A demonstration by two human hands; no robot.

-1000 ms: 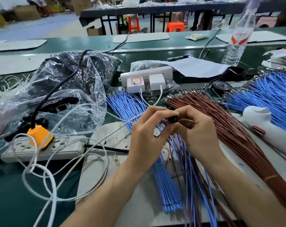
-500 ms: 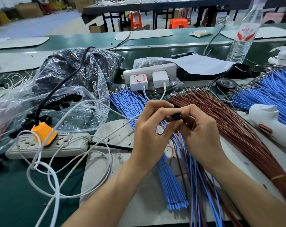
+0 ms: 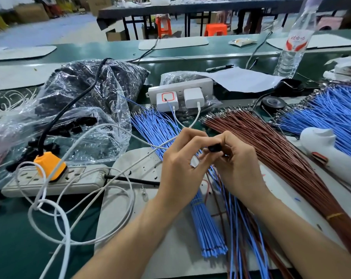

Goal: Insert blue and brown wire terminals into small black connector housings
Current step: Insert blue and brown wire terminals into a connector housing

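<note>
Here we work over a flat green bench mat. At ten o'clock from our hands slumps a crinkled clear plastic bag of loose black parts. At two o'clock fans a stiff sheaf of thin brown insulated wires, and at six o'clock lies a banded bundle of smooth blue wires. Our left hand and right hand meet at centre, both pinching one small glossy black plastic connector housing above the mat. We judge insertion is under way; next comes straight alignment and a firm push. Which wire enters is hidden.
</note>
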